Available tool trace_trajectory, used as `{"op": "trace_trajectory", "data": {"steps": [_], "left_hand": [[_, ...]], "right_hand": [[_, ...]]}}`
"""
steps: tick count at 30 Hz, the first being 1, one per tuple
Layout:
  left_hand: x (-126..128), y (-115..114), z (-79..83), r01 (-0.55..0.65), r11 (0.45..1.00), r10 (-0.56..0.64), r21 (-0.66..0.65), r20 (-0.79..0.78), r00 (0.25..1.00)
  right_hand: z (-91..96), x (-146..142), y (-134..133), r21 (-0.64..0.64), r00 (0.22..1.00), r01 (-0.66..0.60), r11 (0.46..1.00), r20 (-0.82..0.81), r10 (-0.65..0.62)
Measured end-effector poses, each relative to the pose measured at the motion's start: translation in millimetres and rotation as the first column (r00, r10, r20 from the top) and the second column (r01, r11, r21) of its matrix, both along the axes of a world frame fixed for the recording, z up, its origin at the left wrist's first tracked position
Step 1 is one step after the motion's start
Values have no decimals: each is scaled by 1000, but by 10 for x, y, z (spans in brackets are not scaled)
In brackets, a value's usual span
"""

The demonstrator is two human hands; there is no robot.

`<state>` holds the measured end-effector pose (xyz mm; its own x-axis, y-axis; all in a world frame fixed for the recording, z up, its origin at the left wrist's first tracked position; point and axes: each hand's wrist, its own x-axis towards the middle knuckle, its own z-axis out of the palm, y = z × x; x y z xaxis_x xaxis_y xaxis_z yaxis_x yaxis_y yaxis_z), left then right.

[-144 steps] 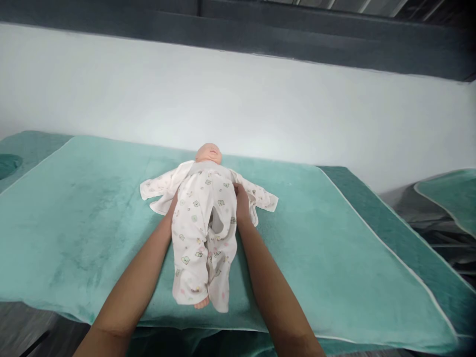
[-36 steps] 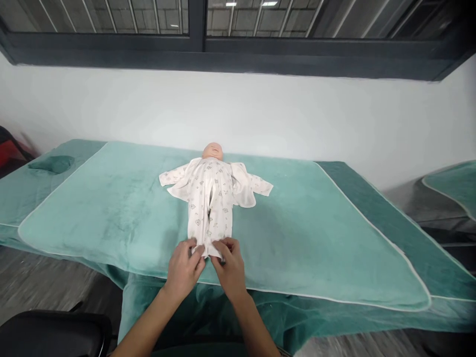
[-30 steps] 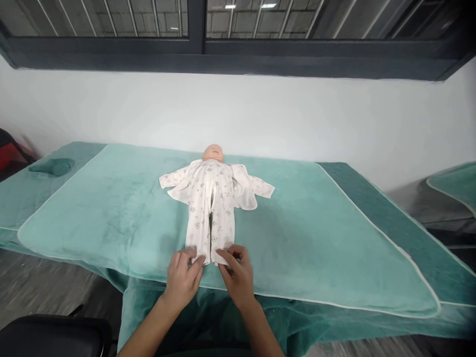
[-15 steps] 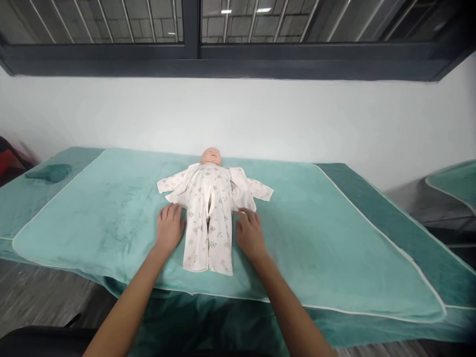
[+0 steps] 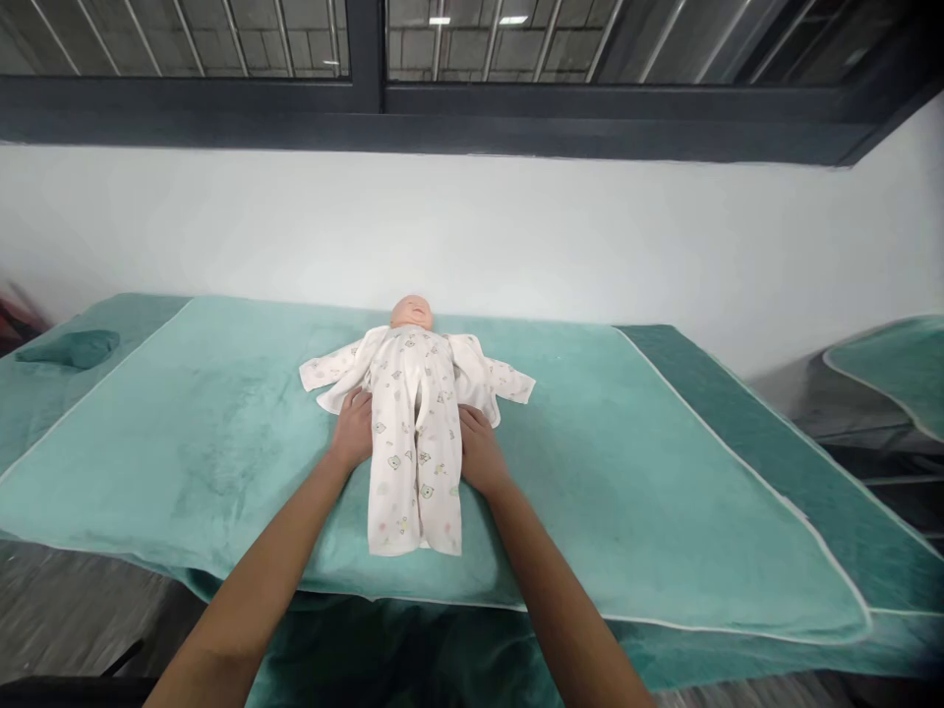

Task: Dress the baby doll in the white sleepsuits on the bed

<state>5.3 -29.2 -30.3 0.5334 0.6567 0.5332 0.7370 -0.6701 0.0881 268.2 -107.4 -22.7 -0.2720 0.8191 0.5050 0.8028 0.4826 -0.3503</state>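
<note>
A baby doll (image 5: 411, 312) lies on its back, only its head showing above the clothes. White printed baby trousers (image 5: 414, 472) lie over its front, legs towards me. A matching baby shirt (image 5: 472, 364) is spread beneath, sleeves out to both sides. My left hand (image 5: 355, 430) is closed at the left edge of the trousers, beside the shirt's lower hem. At the opposite edge, my right hand (image 5: 481, 450) is likewise closed on the trousers. Both thumbs and some fingertips are hidden by cloth.
The doll rests on a light green blanket (image 5: 649, 511) over a darker green bed cover (image 5: 796, 472). A small green cushion (image 5: 70, 349) lies at the far left. Behind the bed are a white wall (image 5: 516, 236) and a dark window frame (image 5: 472, 123).
Both hands have moved inward from beside the trousers to their side edges. The gap between the trouser legs has narrowed. The view has shifted slightly.
</note>
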Motion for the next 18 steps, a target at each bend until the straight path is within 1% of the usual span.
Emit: {"op": "trace_trajectory", "data": {"steps": [4,8,11,13,14,16,18], "left_hand": [[-1,17,-18,34,998,-30,-53,82,996],[-4,-12,7,69,996,-61,-60,113,992],[7,-47,57,42,995,-31,-96,109,994],[19,-72,104,11,993,2,-120,107,994],[26,-84,131,12,993,1,-120,108,994],[47,-109,184,52,994,-41,-99,111,993],[76,-134,228,83,994,-73,-78,121,990]], "right_hand": [[6,-19,7,-51,996,-30,998,81,34],[15,-78,144,-20,989,-66,998,134,68],[45,-137,264,21,989,-68,997,132,65],[66,-165,296,24,991,-46,999,125,43],[72,-171,294,19,992,-31,999,121,29],[72,-165,268,5,995,-8,1000,102,8],[58,-142,233,-13,997,-17,1000,81,18]]}}
